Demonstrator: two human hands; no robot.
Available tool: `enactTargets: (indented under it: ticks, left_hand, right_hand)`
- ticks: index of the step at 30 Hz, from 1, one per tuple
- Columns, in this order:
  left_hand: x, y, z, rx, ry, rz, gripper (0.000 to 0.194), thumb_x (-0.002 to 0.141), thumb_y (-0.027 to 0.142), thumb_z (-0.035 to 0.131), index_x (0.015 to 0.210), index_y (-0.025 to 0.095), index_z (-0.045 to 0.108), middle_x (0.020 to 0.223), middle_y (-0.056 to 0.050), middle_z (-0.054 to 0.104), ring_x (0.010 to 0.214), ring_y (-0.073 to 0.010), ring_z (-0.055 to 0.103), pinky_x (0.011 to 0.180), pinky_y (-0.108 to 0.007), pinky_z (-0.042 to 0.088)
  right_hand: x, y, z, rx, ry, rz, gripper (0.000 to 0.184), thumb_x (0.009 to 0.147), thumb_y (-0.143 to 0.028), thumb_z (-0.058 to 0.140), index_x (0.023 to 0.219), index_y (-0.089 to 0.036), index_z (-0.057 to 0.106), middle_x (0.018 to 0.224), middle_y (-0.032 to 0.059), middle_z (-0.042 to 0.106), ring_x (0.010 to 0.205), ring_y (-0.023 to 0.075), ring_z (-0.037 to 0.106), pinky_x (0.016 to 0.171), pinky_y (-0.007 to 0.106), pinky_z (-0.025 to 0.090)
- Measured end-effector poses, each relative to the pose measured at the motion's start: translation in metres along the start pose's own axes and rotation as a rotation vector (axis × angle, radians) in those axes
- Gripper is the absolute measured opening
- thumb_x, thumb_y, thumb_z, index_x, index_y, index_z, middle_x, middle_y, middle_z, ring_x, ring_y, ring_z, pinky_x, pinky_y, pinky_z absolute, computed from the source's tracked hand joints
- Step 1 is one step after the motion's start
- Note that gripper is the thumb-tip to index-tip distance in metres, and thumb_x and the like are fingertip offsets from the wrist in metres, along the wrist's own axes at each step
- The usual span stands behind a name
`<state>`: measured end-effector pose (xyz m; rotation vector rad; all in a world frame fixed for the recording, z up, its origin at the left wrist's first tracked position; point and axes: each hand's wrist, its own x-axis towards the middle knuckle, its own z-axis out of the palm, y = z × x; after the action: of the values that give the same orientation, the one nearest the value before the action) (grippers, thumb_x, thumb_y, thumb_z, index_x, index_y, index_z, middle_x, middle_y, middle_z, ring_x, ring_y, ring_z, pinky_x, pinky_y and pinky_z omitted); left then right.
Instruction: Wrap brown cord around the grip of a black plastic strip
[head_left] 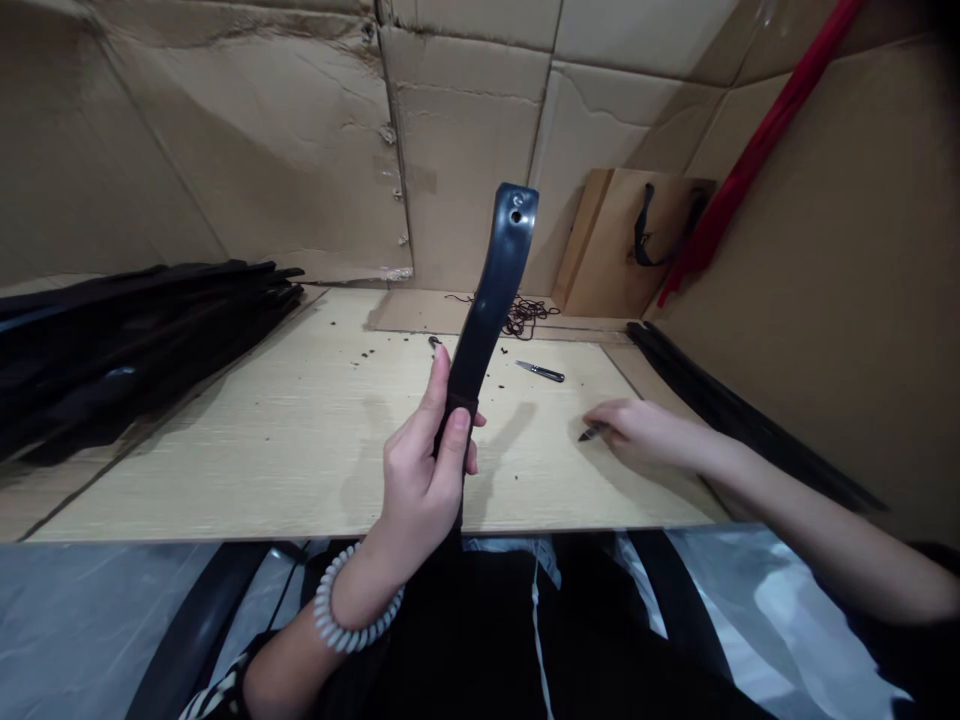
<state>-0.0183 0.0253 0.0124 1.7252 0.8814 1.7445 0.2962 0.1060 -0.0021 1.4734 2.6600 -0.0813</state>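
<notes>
My left hand [420, 460] is closed around a black strap [491, 300], thumb on its front. The strap stands up from the fist, glossy and slightly curved, with a round hole near its top end; a duller dark section lies at the thumb and continues below the hand. My right hand [637, 430] is low over the right of the table, fingers pinched on a small dark pointed tool [592, 433]. Most of that tool is hidden by the fingers, so its kind is unclear. Between the hands, farther back, lies a small pair of thread snips [540, 371].
A heap of black strips [150, 350] covers the left side. More black strips [750, 420] lie along the right edge. Tangled dark cord [529, 315] and a brown paper bag [622, 240] are at the back. Cardboard walls [465, 150] enclose the table [300, 430]; red cloth [757, 150] hangs right.
</notes>
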Motion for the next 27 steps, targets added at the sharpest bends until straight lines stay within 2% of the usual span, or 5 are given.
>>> enactTargets:
  ticks: [8, 15, 19, 21, 27]
  left_hand:
    - [-0.002, 0.002, -0.002, 0.063, -0.001, 0.017, 0.062, 0.100, 0.014, 0.047, 0.155, 0.037, 0.030, 0.084, 0.002, 0.061, 0.055, -0.0056, 0.051, 0.056, -0.018, 0.053]
    - [-0.001, 0.002, -0.001, 0.079, -0.001, 0.070, 0.061, 0.100, 0.013, 0.048, 0.154, 0.036, 0.030, 0.085, 0.002, 0.061, 0.054, -0.0035, 0.050, 0.056, -0.017, 0.050]
    - [-0.001, 0.003, -0.001, 0.097, -0.007, 0.082, 0.061, 0.100, 0.014, 0.048, 0.154, 0.035, 0.030, 0.086, 0.002, 0.062, 0.053, -0.0031, 0.050, 0.056, -0.017, 0.050]
    - [-0.001, 0.004, 0.000, 0.111, -0.016, 0.090, 0.061, 0.100, 0.013, 0.048, 0.155, 0.034, 0.029, 0.086, 0.001, 0.062, 0.053, -0.0032, 0.050, 0.056, -0.017, 0.050]
    - [0.003, 0.011, 0.000, 0.195, -0.031, 0.158, 0.062, 0.099, 0.011, 0.050, 0.155, 0.030, 0.031, 0.071, 0.005, 0.058, 0.053, -0.0045, 0.049, 0.058, -0.015, 0.049]
  right_hand:
    - [-0.019, -0.006, 0.023, -0.076, 0.141, 0.036, 0.026, 0.094, -0.010, 0.046, 0.101, -0.011, 0.071, 0.098, 0.0093, 0.062, 0.089, 0.0154, 0.056, 0.080, 0.024, 0.042]
    - [-0.005, -0.017, 0.009, 0.065, 0.398, 0.037, 0.022, 0.091, -0.011, 0.041, 0.089, -0.007, 0.062, 0.083, 0.0060, 0.059, 0.071, 0.0091, 0.051, 0.066, 0.018, 0.033]
    - [-0.007, -0.053, -0.028, 0.236, 0.645, -0.021, 0.041, 0.107, -0.034, 0.026, 0.103, -0.009, 0.058, 0.080, 0.0040, 0.053, 0.069, 0.0055, 0.048, 0.066, 0.015, 0.037]
    - [-0.011, -0.082, -0.050, 0.415, 0.844, -0.245, 0.048, 0.106, -0.051, 0.035, 0.115, -0.010, 0.057, 0.074, 0.0022, 0.046, 0.064, 0.0049, 0.041, 0.059, 0.015, 0.033]
    - [-0.009, -0.153, -0.080, 0.015, 1.016, -0.479, 0.034, 0.102, -0.039, 0.051, 0.125, -0.016, 0.061, 0.068, 0.0001, 0.043, 0.063, 0.0039, 0.040, 0.062, 0.018, 0.031]
